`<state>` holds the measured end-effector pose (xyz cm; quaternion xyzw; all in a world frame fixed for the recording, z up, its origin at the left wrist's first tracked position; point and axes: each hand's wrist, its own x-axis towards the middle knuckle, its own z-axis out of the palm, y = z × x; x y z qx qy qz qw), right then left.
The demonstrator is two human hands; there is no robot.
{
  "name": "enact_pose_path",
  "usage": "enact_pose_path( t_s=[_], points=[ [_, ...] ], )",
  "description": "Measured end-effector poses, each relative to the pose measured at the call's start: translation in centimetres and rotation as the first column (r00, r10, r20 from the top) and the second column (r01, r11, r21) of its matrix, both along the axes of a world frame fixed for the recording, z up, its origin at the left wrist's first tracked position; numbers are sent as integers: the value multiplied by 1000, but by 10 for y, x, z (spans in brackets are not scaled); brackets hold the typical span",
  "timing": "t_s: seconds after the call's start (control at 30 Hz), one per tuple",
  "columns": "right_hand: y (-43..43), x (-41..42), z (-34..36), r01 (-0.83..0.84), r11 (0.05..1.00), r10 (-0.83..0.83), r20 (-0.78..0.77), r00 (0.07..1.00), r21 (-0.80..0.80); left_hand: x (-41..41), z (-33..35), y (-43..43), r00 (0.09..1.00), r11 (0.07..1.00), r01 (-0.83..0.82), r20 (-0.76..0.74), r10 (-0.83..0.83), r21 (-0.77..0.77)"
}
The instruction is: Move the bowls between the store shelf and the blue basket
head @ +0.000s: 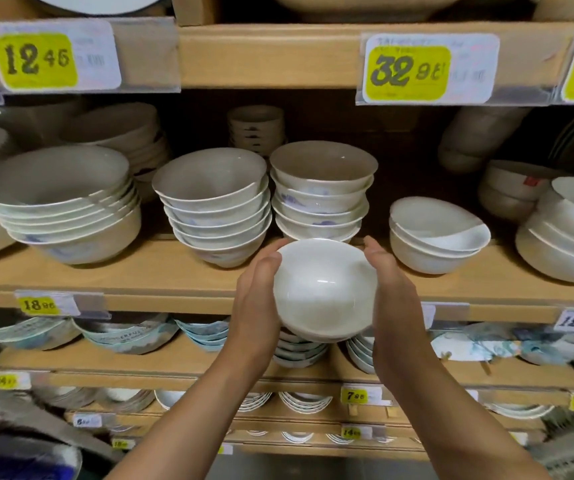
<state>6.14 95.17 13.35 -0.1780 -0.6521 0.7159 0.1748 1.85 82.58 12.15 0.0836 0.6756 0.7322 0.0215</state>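
The store shelf (pixel 140 271) carries many stacks of bowls (pixel 320 195), so I judge most of the work is still ahead. The blue basket is not plainly in view. One white bowl (pixel 325 289) hangs just in front of the shelf edge, carried between my left hand (pixel 258 289) and right hand (pixel 393 285). My palms press its opposite sides, fingers nearly straight.
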Motion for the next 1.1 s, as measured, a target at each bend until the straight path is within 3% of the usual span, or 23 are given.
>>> enact_pose_path(
  t_s=[0.13, 0.5, 0.7, 1.1],
  points=[
    [7, -11, -1, -8, 992, 9, 8, 1000, -126, -13, 0, 5, 1000, 1000, -1, 28, 0, 29],
    [28, -57, -5, -13, 987, 15, 11, 1000, -159, -51, -4, 27, 1000, 993, 9, 5, -10, 120],
    [34, -76, -13, -17, 936, 13, -13, 1000, -352, -63, -11, 43, 985, 955, -60, 171, 10, 291],
    [38, -100, -15, -172, 845, 35, -270, 962, -506, -93, -13, 58, 972, 882, -51, 227, -64, 469]
  ],
)
